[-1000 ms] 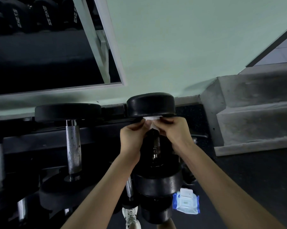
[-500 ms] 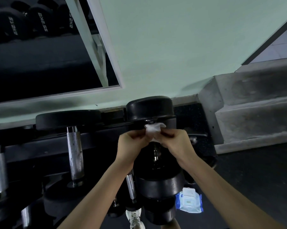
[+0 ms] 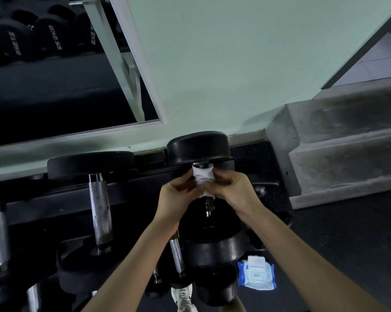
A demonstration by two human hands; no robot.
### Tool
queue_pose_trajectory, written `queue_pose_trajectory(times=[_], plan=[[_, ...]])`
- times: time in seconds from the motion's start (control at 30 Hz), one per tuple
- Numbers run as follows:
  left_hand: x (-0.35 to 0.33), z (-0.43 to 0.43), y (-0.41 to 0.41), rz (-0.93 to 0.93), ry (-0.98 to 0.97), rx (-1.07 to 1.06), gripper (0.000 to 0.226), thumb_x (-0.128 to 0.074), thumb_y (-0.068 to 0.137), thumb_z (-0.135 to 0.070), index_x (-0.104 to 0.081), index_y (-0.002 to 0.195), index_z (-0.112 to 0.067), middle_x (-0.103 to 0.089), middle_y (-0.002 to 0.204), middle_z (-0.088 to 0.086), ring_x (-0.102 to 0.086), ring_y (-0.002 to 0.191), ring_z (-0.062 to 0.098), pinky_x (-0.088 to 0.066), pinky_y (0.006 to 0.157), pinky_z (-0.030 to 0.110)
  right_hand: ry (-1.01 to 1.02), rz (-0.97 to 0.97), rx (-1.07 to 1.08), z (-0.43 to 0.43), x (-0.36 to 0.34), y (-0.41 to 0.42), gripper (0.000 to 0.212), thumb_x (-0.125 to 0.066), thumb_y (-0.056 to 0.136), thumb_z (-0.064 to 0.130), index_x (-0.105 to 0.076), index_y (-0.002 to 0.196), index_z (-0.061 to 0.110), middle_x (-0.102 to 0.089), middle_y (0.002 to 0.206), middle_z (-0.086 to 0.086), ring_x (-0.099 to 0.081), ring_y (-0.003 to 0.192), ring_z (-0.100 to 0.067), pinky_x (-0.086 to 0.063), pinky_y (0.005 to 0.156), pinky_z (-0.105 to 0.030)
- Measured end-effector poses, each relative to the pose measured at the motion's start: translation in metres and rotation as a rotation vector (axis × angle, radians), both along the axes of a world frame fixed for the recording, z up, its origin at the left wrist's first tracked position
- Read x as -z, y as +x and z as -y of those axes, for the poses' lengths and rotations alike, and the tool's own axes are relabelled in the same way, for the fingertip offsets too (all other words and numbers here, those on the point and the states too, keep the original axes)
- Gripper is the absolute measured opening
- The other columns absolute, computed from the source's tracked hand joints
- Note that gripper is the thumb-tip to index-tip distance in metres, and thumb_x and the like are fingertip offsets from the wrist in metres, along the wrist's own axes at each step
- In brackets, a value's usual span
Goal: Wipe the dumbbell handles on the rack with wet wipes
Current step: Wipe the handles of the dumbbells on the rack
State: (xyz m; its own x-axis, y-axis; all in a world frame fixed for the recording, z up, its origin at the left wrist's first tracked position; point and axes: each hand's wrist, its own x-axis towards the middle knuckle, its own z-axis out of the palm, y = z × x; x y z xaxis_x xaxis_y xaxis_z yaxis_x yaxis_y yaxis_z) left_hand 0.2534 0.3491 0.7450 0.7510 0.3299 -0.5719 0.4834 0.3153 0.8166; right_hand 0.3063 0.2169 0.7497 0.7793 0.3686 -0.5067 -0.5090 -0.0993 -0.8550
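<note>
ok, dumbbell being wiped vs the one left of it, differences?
Wiped dumbbell: handle wrapped in a white wipe, pinched by left hand and right hand; left dumbbell: knurled handle bare, untouched. Wiped dumbbell's far head looks thicker and narrower than the left dumbbell's. Both: black heads, metal handles.

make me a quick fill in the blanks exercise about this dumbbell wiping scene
1. The left hand and right hand both pinch a crumpled ____ wet wipe.
2. The wipe wraps the shiny metal handle of the black round-headed dumbbell at the ____ end of the dark rack.
3. The soft plastic pack of wipes on the dark floor is white and ____.
Missing words: white; right; blue.
</note>
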Motion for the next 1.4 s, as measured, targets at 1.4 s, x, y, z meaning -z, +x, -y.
queue_pose_trajectory(times=[1.4], plan=[[-0.088,-0.163,-0.157,0.04,0.124,0.287,0.018,-0.071,0.08,-0.009,-0.071,0.096,-0.017,-0.072,0.093,0.003,-0.068,0.087,0.015,-0.053,0.078,0.024,-0.321,0.143,0.213,-0.143,-0.093,-0.186,0.024,-0.067,0.084,0.007,-0.064,0.107,0.009,-0.073,0.086,-0.007,-0.071,0.08,-0.016,-0.057,0.076,-0.03]])
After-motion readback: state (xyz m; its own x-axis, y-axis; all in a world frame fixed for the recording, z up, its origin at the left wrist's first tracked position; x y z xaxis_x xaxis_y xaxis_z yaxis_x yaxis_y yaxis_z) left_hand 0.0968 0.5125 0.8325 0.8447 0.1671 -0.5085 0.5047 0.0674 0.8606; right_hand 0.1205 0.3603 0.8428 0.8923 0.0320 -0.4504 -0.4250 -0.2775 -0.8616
